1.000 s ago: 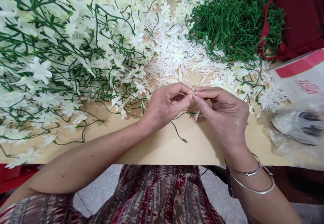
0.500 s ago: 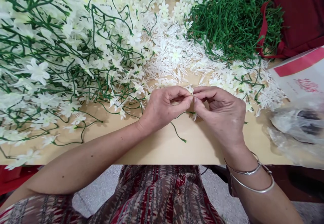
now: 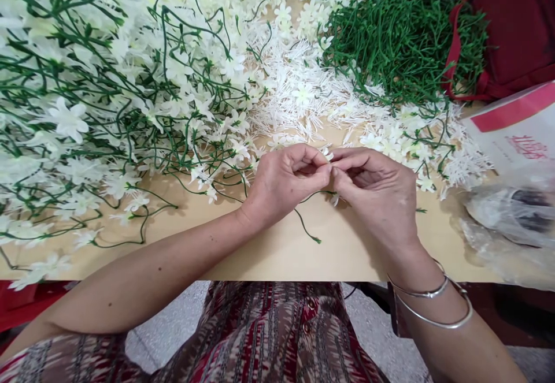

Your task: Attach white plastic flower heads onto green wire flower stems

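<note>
My left hand [image 3: 288, 181] is closed in a pinch, its fingertips against those of my right hand [image 3: 377, 189], which is pinched too. A small white flower [image 3: 326, 154] shows just above the meeting fingertips; the part between them is mostly hidden. Below the hands a thin green stem [image 3: 309, 228] hangs or lies over the pale table, its upper end hidden by my left hand. Behind the hands are scattered white stamens [image 3: 286, 106] and loose white flowers [image 3: 390, 137].
White flowers on green stems [image 3: 143, 100] are heaped at the left. Green stems [image 3: 403, 42] lie piled at the back right, beside a red bag [image 3: 515, 25]. A white and red bag [image 3: 515, 123] and a clear plastic bag [image 3: 511, 215] are at the right.
My hands stay together at nearly the same spot, with only a slight shift of the fingers. The whole view has moved a little.
</note>
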Tool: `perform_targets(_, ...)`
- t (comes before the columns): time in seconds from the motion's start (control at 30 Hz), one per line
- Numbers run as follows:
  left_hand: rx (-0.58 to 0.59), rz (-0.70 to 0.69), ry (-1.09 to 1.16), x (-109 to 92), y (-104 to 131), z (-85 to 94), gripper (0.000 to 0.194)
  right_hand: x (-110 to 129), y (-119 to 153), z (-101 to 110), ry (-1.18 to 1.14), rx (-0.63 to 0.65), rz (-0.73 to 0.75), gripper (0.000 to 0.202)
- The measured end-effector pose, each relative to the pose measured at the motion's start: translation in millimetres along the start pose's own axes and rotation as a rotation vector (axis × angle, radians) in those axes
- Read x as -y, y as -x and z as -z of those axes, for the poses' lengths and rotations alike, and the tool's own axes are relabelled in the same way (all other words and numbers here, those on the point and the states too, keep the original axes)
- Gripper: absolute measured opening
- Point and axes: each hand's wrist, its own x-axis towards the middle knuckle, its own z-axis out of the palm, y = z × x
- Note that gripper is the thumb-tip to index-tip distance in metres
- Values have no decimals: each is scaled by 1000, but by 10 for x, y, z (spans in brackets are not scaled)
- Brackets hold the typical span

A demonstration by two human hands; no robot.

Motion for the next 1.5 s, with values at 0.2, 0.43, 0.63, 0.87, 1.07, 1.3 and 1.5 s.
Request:
perform_targets(0.2,0,-22,75,22,-36,-12,9,-1,4,-23,3,-12,56,14)
perform_targets(0.43,24,-94,91,39,-52,0,15,3,8,-22,20,-21,43,12)
perform_targets(0.63,25,-100,31,40,-40,6,15,32,-18,-1,-20,-52,-15,13)
perform_targets(0.87,95,-130,17,47,-28,37,22,71,-18,-11,0,-82,-22,12)
perform_targets(1.07,60,-303,-175,21,-71,110,12,72,-1,18,31,-55,-58,12)
perform_targets(1.3,72,-291,-270,-43,-117,172,15,-7,-23,45,52,-14,-27,10)
perform_targets(1.5,65,-156,-90,9,-106,140,18,7,-16,54,62,1,-21,9)
